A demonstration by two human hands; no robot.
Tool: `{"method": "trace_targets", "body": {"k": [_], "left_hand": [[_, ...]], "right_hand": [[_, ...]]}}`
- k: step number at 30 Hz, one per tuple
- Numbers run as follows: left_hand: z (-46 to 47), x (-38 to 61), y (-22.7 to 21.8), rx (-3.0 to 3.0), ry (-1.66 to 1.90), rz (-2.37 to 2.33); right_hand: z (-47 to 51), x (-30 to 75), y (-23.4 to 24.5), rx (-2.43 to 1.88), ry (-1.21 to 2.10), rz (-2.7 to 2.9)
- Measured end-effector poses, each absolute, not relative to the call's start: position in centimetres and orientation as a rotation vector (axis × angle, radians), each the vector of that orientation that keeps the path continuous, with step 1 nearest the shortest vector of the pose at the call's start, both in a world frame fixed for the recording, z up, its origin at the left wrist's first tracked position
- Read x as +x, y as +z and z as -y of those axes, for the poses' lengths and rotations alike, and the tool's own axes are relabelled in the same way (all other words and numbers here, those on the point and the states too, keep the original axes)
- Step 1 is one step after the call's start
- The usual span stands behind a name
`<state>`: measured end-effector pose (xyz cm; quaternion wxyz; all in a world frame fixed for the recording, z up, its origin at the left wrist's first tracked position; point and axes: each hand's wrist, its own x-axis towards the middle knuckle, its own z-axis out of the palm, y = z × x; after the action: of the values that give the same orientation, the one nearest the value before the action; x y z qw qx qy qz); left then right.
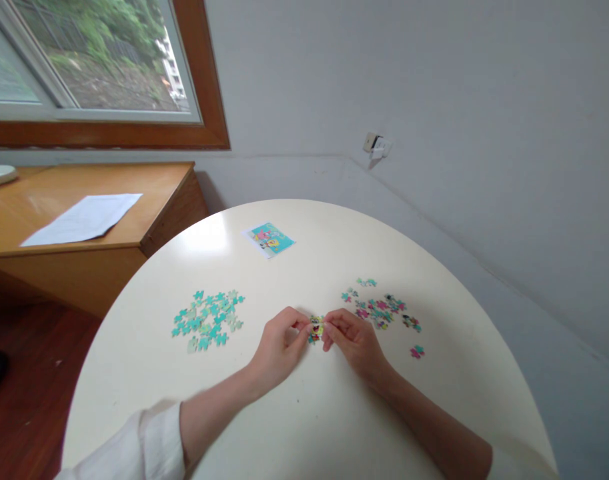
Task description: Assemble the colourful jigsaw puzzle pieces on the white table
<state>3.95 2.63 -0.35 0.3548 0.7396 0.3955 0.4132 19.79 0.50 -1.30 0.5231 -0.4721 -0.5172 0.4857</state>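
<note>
Between my two hands, near the middle of the white table, is a small group of yellow and multicoloured jigsaw puzzle pieces (316,329). My left hand (283,343) pinches its left side with thumb and forefinger. From the right, my right hand (355,341) pinches the same pieces, its other fingers curled. Fingertips partly cover the pieces, so how they join cannot be made out. Just right of my right hand lie loose pink, teal and dark puzzle pieces (379,310). Farther left of my left hand spreads a pile of teal and pale green puzzle pieces (209,317).
A picture card (270,240) with cartoon figures lies toward the far side of the round white table (304,427). One pink and teal piece (417,351) sits apart at right. A wooden desk (169,193) with a paper sheet (84,219) stands at left.
</note>
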Motion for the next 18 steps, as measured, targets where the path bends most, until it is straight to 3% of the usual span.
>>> {"method": "trace_targets", "body": {"k": [18], "left_hand": [[-2.62,4.02,-0.45,1.816,1.0,-1.003]], "right_hand": [[-0.34,20.02,-1.43,-1.181,1.089,1.349]]}}
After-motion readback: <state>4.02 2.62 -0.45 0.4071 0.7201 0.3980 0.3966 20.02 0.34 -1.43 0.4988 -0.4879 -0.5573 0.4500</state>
